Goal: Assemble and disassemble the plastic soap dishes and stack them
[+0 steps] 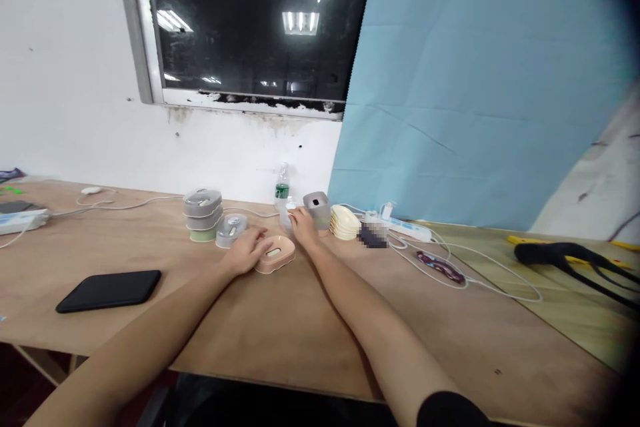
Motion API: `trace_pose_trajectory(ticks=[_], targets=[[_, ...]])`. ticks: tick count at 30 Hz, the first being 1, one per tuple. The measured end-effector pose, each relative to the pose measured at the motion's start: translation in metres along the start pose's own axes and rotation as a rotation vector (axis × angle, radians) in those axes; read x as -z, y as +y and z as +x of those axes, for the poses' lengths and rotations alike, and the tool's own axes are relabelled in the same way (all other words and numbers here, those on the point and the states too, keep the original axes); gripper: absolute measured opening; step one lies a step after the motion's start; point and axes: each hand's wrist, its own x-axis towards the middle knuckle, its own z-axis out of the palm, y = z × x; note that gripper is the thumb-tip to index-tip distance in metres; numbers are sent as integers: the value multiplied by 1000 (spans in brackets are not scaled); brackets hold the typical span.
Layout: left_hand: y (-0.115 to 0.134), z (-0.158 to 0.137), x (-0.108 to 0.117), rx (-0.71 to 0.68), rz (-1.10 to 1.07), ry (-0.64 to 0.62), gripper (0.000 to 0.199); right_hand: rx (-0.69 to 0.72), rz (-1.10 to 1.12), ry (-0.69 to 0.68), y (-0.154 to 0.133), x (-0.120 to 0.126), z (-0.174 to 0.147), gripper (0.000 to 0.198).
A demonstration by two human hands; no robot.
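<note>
Resting beside a peach-coloured oval box [276,255], my left hand [245,252] has its fingers apart, with some of them touching the box's left edge. The box has a pale slot in its top. Farther back, my right hand [303,227] has its fingers bent onto a clear plastic lid [284,215], which the hand partly hides. Just right of those fingers stands a grey box [317,203] with a dark square hole. Left of my left hand sits a grey box with a clear lid [231,229].
Stacked boxes [203,213] stand at the left, and cream oval pieces [344,222] at the right. A bottle [283,183] is by the wall. A black phone [109,290] lies front left. Cables and a power strip [407,229] spread over the right side.
</note>
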Motion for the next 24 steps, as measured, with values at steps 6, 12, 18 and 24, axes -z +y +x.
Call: trace_pose_trajectory(ticks=[6, 12, 18, 24], targets=[[16, -4, 4, -70, 154, -141, 70, -16, -31, -1, 10, 9, -14, 32], [14, -5, 6, -37, 163, -254, 98, -44, -59, -13, 4, 24, -21, 29], [17, -5, 7, -4, 84, -152, 91, 90, -42, -125, -16, 34, -35, 31], [10, -1, 6, 61, -37, 69, 77, 91, 1, -74, -35, 39, -39, 33]])
